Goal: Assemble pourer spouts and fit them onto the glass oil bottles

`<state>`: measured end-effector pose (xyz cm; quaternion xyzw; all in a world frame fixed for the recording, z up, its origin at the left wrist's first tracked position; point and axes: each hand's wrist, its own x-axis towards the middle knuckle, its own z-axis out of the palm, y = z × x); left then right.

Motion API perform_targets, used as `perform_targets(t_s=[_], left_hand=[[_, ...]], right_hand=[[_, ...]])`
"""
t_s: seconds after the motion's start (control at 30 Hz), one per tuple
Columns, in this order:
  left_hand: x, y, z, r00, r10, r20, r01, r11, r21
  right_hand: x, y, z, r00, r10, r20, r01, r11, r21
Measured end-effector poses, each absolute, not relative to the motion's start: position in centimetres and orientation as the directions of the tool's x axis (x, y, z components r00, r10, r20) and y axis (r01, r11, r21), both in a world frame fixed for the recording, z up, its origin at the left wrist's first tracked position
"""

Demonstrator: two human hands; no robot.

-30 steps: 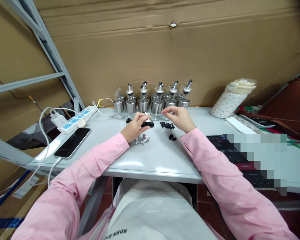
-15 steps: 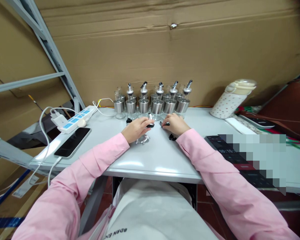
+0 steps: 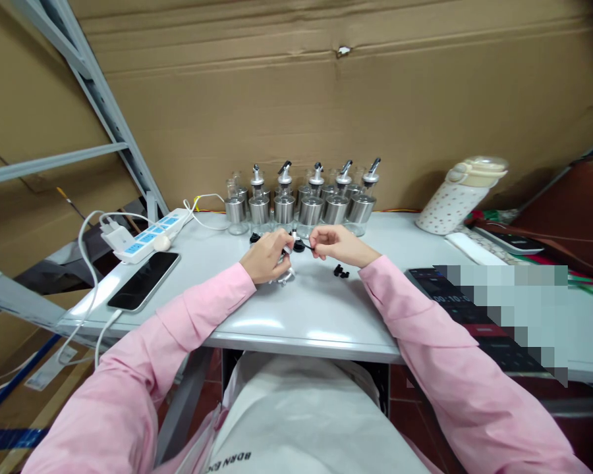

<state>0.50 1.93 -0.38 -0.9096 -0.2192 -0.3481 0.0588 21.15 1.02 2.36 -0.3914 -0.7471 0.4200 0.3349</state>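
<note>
My left hand closes narrowly on a silvery part; my right hand pinches a thin black piece, at three o'clock from that part. Risks: loose left fingertips could drop the silvery part; a light right pinch could let the black piece twist. Silvery part: direction, axis hidden. Black piece: long axis ten-to-four o'clock, free end toward ten.

Right hand now back from its reach down to the tabletop, nearer the left hand, thin dark piece in its fingertips. Left fingertips drawn back slightly; small black parts beside right wrist now fully uncovered.
</note>
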Motion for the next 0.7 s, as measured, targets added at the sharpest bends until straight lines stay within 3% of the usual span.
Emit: perform_targets(t_s=[0.4,0.7], left_hand=[[0.69,1.79,-0.65,0.648,0.388,0.655,0.47,-0.881,0.058],[0.7,1.87,-0.86,0.663,0.304,0.684,0.423,-0.906,-0.008]], right_hand=[[20.57,0.35,3.37,-0.36,0.887,0.29,0.179,0.37,-0.912],[20.24,0.35,2.93,-0.373,0.902,0.216,0.086,0.266,-0.96]])
